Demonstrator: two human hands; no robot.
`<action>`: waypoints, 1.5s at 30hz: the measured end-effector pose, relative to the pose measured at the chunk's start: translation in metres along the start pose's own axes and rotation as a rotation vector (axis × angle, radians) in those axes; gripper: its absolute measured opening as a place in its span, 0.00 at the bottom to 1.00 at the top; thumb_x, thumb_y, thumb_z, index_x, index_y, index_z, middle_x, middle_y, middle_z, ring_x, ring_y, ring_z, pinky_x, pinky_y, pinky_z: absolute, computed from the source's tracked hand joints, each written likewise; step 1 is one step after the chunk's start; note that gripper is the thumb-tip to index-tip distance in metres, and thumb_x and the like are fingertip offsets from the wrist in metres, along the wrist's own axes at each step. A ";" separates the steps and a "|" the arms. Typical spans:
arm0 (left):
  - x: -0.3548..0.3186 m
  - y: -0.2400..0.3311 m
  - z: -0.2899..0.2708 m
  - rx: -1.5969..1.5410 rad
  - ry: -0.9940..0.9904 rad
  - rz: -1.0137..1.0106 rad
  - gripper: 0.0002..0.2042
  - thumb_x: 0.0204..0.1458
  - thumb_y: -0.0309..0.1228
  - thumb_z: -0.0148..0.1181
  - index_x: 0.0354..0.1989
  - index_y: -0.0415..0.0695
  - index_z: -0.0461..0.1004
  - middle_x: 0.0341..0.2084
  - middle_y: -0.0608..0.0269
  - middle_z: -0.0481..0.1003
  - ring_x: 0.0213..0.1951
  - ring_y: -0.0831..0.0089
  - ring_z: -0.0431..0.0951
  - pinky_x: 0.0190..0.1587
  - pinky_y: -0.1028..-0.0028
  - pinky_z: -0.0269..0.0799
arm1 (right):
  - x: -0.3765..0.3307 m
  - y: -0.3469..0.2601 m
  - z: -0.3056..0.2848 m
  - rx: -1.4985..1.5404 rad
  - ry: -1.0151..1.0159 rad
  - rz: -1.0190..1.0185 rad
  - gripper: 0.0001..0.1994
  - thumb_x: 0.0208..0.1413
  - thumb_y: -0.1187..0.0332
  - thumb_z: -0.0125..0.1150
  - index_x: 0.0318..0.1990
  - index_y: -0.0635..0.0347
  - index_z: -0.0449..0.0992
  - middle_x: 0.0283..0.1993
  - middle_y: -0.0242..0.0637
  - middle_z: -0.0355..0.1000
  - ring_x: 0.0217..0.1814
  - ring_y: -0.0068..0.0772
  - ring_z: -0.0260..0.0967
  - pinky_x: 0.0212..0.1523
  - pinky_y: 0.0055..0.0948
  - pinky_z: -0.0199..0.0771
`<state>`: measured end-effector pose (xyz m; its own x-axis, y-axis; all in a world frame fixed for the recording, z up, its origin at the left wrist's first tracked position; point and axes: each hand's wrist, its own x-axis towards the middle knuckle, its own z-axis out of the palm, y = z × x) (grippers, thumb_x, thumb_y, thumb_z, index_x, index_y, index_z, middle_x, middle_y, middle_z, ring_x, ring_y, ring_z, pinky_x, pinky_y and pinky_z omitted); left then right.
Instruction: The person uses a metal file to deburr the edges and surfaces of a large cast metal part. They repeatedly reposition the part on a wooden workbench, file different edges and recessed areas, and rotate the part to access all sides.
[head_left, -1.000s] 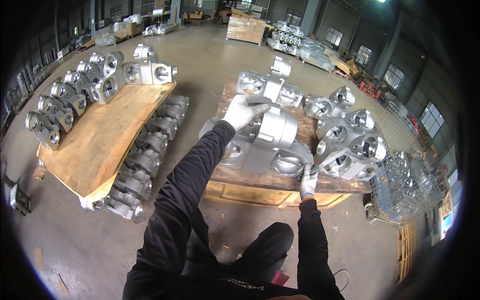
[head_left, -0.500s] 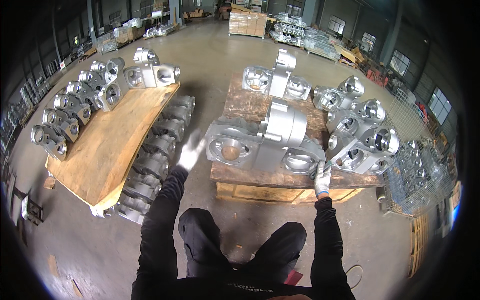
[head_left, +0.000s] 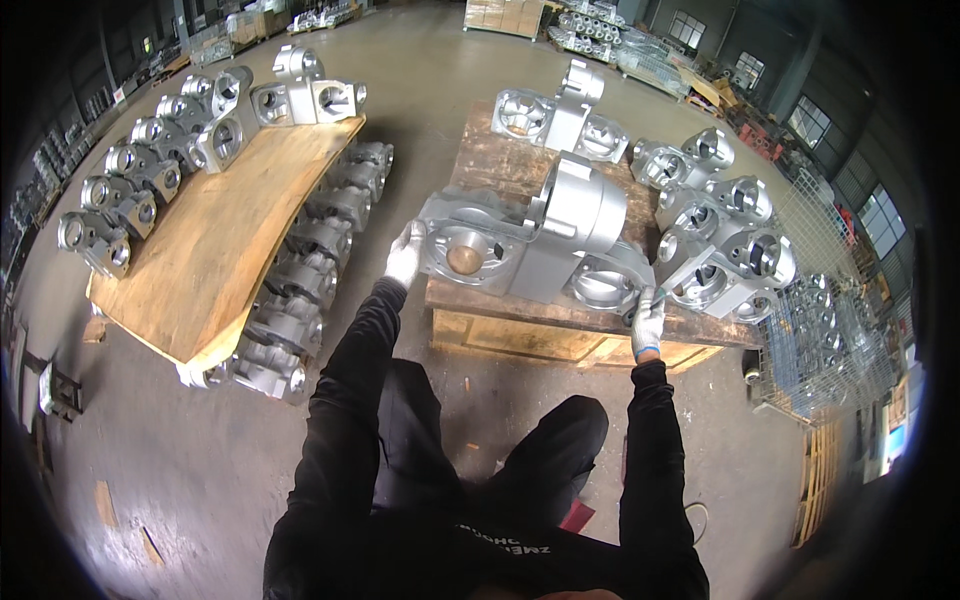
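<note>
A large silver metal casting (head_left: pixel 540 270), with round bored openings and a raised cylindrical housing, rests near the front edge of a worn wooden workbench (head_left: pixel 470 155). My left hand (head_left: pixel 404 256), in a white glove, grips its left end. At the opposite end my gloved right hand (head_left: pixel 648 318) has its fingers closed against the casting's corner. Something small and dark shows beside those fingers; its kind is too small to tell. A similar casting (head_left: pixel 567 125) stands behind, and several more castings (head_left: pixel 715 235) are lined up along the bench's right side.
To the left, a stack bears a plywood sheet (head_left: pixel 225 240) with castings (head_left: pixel 160 145) on top and more castings (head_left: pixel 315 260) beneath it. A wire mesh cage (head_left: pixel 835 345) stands right of the bench, near a wooden pallet (head_left: pixel 818 480). Wood scraps (head_left: pixel 105 503) lie on the floor.
My left hand has moved in from the left onto the casting's left end. My right hand stays at the right end. The whole view has tilted down, so the scene sits higher.
</note>
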<state>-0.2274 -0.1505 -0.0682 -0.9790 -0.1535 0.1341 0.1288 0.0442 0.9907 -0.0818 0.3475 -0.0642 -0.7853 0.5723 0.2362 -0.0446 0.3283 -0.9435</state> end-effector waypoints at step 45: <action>0.059 0.118 0.050 0.884 -0.074 -0.133 0.44 0.69 0.62 0.27 0.51 0.26 0.79 0.44 0.25 0.79 0.55 0.35 0.78 0.62 0.49 0.68 | 0.137 -0.056 0.009 -0.887 -0.063 -0.043 0.23 0.65 0.53 0.55 0.52 0.67 0.78 0.47 0.62 0.80 0.58 0.66 0.76 0.60 0.53 0.72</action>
<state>-0.2779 -0.1047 0.0557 -0.9887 -0.1491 -0.0127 -0.1255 0.7794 0.6139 -0.1923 0.4008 0.0191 -0.8275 0.5126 0.2294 0.3996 0.8244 -0.4009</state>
